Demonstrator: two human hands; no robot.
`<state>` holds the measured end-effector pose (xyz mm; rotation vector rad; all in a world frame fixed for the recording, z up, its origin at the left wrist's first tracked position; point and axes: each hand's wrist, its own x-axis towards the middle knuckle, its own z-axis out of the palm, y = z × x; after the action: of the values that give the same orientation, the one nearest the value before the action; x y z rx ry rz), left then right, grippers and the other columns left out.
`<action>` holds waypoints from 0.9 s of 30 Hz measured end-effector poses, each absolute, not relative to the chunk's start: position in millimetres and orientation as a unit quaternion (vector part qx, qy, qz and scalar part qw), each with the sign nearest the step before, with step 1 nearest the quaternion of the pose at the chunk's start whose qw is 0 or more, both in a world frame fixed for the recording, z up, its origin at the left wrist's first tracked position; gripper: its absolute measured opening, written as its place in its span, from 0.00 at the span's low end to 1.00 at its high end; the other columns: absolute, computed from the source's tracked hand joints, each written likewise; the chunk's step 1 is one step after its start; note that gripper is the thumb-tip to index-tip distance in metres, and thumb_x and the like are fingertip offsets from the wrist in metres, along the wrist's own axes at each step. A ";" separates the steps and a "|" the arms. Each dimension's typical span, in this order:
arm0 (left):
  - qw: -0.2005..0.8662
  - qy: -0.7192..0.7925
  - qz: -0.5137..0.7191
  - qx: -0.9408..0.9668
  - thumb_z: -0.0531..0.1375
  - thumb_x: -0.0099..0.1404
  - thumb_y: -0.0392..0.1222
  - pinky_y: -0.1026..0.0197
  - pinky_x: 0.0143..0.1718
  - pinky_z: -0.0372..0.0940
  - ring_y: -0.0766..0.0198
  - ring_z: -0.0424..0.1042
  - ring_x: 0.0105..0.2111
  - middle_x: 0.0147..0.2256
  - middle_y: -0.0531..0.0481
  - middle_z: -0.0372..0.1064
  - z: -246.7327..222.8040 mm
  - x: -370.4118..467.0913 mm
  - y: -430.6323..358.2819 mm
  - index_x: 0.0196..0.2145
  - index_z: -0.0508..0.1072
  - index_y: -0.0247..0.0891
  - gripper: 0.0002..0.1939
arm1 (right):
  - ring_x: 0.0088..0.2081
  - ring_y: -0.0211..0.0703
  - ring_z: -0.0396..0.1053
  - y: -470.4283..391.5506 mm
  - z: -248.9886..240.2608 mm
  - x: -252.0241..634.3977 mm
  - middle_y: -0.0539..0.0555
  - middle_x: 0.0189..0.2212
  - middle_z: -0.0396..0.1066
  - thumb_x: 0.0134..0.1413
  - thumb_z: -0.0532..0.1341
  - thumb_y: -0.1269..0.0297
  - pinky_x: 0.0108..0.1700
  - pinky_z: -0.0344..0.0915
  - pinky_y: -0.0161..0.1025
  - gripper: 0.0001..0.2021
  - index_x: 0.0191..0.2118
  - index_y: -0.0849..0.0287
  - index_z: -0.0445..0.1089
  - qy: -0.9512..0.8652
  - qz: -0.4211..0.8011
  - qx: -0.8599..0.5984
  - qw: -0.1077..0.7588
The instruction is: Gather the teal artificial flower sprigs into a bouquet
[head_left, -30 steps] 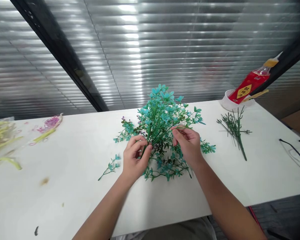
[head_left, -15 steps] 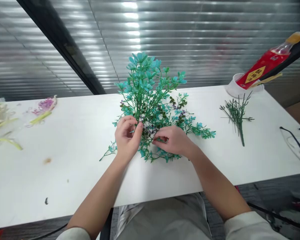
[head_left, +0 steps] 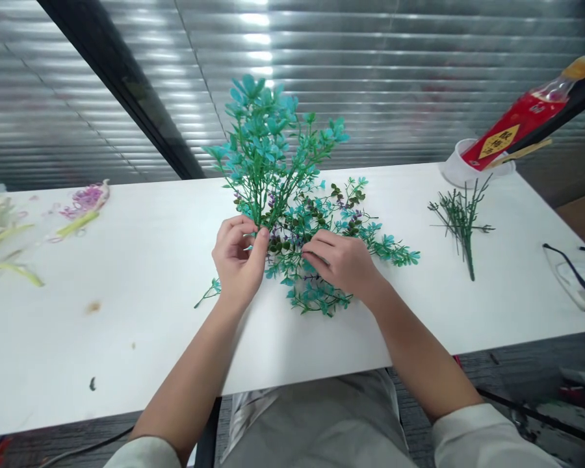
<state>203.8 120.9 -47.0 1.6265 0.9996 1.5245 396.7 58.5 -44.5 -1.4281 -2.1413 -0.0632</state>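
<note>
My left hand (head_left: 238,257) is closed round the base of an upright bunch of artificial teal-green flowers (head_left: 268,136). Loose sprigs of artificial foliage (head_left: 322,296), teal with some dark green and purple, lie spread on the white table (head_left: 146,273) in front of me. Over this pile my right hand (head_left: 344,263) has thumb and fingertips pinched together at a sprig. The exact stem between those fingertips is too small to make out. A small single sprig (head_left: 207,294) pokes out left of my left wrist.
Bare green stems (head_left: 465,227) lie to the right, near eyeglasses (head_left: 578,279). Behind them a red-labelled bottle (head_left: 517,127) leans over a clear plastic bowl (head_left: 453,169). Purple and yellow scraps (head_left: 85,201) lie at left. A window with blinds (head_left: 322,58) stands behind the table.
My left hand has moved slightly left and away from me, carrying the flower bunch with it. My right hand has shifted a little up and stays pinched over the pile.
</note>
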 end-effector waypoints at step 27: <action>0.254 0.364 0.568 0.693 0.68 0.59 0.36 0.73 0.17 0.55 0.77 0.59 0.24 0.38 0.50 0.66 -51.8 209.9 112.0 0.33 0.72 0.36 0.08 | 0.20 0.29 0.69 63.0 -47.4 383.7 0.51 0.39 0.76 0.62 0.62 0.60 0.22 0.67 0.32 0.06 0.39 0.56 0.68 -0.492 0.233 -0.446 0.711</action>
<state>209.9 112.0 -51.8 1.8842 0.9904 1.5425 383.7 63.0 -47.4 -0.9888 -1.0921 0.5159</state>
